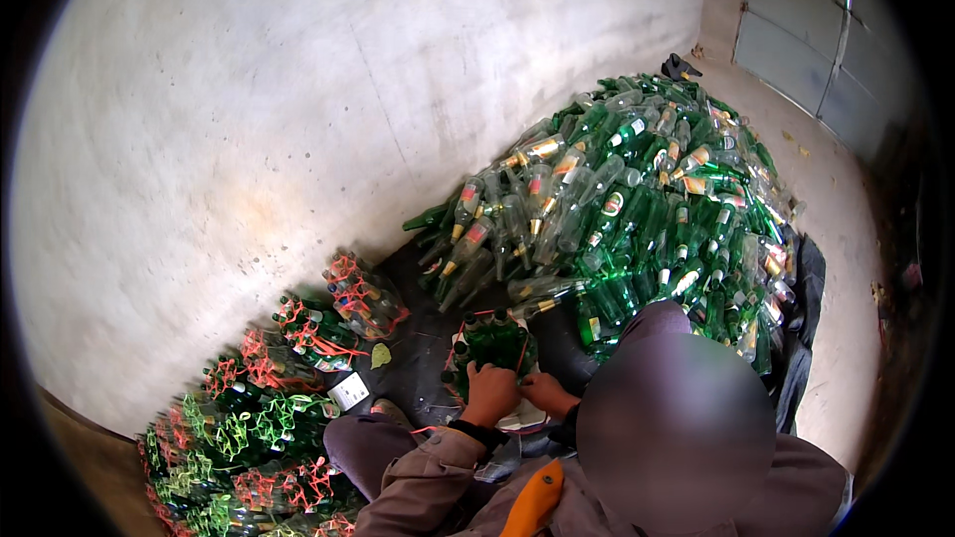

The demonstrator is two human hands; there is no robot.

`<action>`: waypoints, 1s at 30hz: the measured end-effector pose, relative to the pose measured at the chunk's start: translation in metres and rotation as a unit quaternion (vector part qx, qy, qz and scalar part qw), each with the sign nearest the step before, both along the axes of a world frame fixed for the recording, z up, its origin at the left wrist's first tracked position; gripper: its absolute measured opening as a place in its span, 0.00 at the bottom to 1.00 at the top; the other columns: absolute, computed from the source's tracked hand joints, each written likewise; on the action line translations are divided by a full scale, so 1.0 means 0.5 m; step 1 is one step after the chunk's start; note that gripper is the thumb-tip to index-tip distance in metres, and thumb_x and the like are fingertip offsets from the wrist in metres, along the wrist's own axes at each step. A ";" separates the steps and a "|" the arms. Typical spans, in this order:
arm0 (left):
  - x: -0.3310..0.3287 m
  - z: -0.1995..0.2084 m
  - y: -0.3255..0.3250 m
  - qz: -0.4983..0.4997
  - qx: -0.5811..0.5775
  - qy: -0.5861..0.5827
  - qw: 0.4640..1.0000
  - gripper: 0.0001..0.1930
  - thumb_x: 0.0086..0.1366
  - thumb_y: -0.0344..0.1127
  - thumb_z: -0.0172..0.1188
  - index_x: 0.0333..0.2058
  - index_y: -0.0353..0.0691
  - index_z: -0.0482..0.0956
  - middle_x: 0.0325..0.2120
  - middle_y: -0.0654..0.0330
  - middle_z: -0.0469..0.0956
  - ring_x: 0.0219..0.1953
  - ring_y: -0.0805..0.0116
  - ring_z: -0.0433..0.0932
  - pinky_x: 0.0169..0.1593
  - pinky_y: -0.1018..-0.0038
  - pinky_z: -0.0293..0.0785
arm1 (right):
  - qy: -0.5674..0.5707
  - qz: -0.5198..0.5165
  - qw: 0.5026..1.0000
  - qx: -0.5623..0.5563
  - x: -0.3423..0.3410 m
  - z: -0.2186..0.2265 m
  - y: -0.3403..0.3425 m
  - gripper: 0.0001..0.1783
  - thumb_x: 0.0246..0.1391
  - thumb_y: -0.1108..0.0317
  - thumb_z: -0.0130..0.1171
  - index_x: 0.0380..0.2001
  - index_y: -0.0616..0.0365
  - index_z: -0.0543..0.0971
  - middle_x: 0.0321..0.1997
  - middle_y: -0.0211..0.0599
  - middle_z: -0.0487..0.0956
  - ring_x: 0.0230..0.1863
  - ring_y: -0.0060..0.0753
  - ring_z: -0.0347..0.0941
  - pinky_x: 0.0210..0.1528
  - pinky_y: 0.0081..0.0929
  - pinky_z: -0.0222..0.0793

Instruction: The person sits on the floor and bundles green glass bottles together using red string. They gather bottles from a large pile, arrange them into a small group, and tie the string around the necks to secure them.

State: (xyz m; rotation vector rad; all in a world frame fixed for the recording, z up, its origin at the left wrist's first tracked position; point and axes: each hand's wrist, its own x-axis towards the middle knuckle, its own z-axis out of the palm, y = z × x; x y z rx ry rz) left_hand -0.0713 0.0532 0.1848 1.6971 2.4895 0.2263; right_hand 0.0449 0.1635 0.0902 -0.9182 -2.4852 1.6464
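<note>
Left of the big heap of green bottles (637,209), bundles in red and green netting (264,418) are lying along the wall, a small white square label (348,391) among them. Just before the heap, the left hand (490,393) and right hand (545,391) are curling their fingers onto a cluster of upright green bottles (494,343) on dark sheeting; their grip is unclear

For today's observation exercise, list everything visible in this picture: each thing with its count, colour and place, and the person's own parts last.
loose bottle pile: too many to count, green and clear glass, right of centre against the wall
netted bottle bundles: several, green bottles in red or green netting, in a row along the wall at lower left
bottle cluster: one group, green, centre, at the hands
dark ground sheet: one, black, under the bottles
wall: one, pale, left and top
metal door: one, grey, upper right
left hand: on the bottle cluster
right hand: at the cluster's base
</note>
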 end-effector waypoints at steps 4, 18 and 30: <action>-0.011 0.001 -0.001 0.005 -0.032 -0.022 0.999 0.08 0.51 0.39 0.59 0.27 0.46 0.85 0.30 0.55 0.82 0.45 0.52 0.79 0.54 0.40 0.61 | -0.004 -0.008 0.999 -0.031 -0.004 0.005 -0.004 0.18 0.52 0.53 0.61 0.33 0.59 0.84 0.33 0.50 0.82 0.37 0.51 0.80 0.40 0.41 0.73; -0.030 0.043 0.000 -0.069 -0.053 -0.013 0.996 0.11 0.51 0.45 0.60 0.30 0.53 0.88 0.32 0.62 0.84 0.43 0.56 0.78 0.46 0.53 0.67 | 0.052 -0.029 0.986 0.154 -0.008 -0.011 -0.014 0.18 0.55 0.53 0.58 0.28 0.59 0.81 0.30 0.52 0.80 0.36 0.59 0.78 0.37 0.50 0.71; -0.028 0.081 0.002 -0.058 -0.052 -0.029 0.997 0.14 0.55 0.45 0.57 0.24 0.42 0.85 0.23 0.50 0.81 0.31 0.46 0.82 0.35 0.52 0.77 | 0.033 -0.008 0.991 0.127 0.006 0.053 0.022 0.23 0.55 0.46 0.62 0.28 0.58 0.81 0.29 0.49 0.81 0.36 0.58 0.78 0.38 0.48 0.72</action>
